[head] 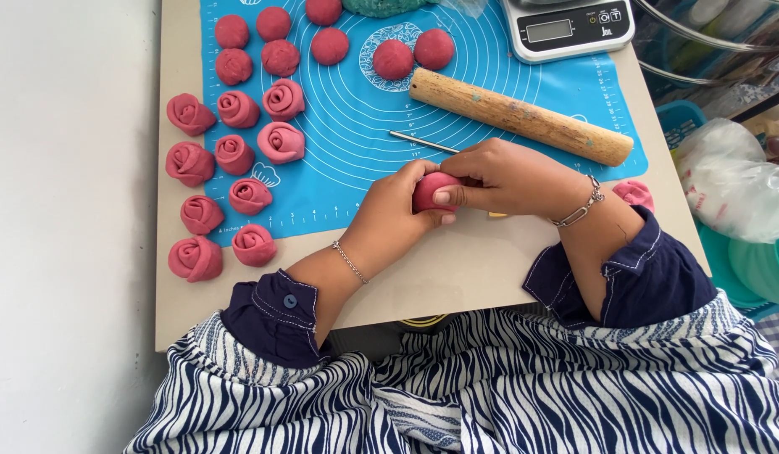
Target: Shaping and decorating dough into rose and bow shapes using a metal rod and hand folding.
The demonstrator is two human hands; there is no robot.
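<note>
Wall or floor, plain white, ran down the 9 o'clock side. Table [457, 277], beige, carried everything.

At 9 to 10 o'clock sat the dough roses [235, 155], pink-red, rolled like rosebuds, roughly eleven in loose rows. The outer ones lay on bare table, the inner ones on the blue mat [356, 109], which had white ring markings. At 11 to 12 o'clock were the dough balls [280, 57], same colour, smooth, about nine, all on the mat; two of them sat on the centre rings.

Left hand [394, 210] came in from 7 o'clock, thin bracelet at the wrist, dark blue cuff. Its fingers were curled around the dough piece [433, 192], cupping it from the 9 o'clock side. The dough piece sat at frame centre, just above the mat's near edge, between both hands; could not tell if it touched the table.

Right hand [511, 175] came in from 4 o'clock, chain bracelet at the wrist. Its fingers were closed on the same dough piece, thumb pressed on the front, other fingers over the top.

Thin metal stick [421, 141] lay on the mat just past the hands at 12 o'clock. Rolling pin [520, 116], wooden, lay slanted at 1 o'clock. Kitchen scale [568, 27] stood at the 1 o'clock edge. One more pink dough bit [635, 193] lay at 3 o'clock behind the right forearm. Plastic bags [730, 181] and teal tubs [763, 265] were at 3 o'clock, off the table.
</note>
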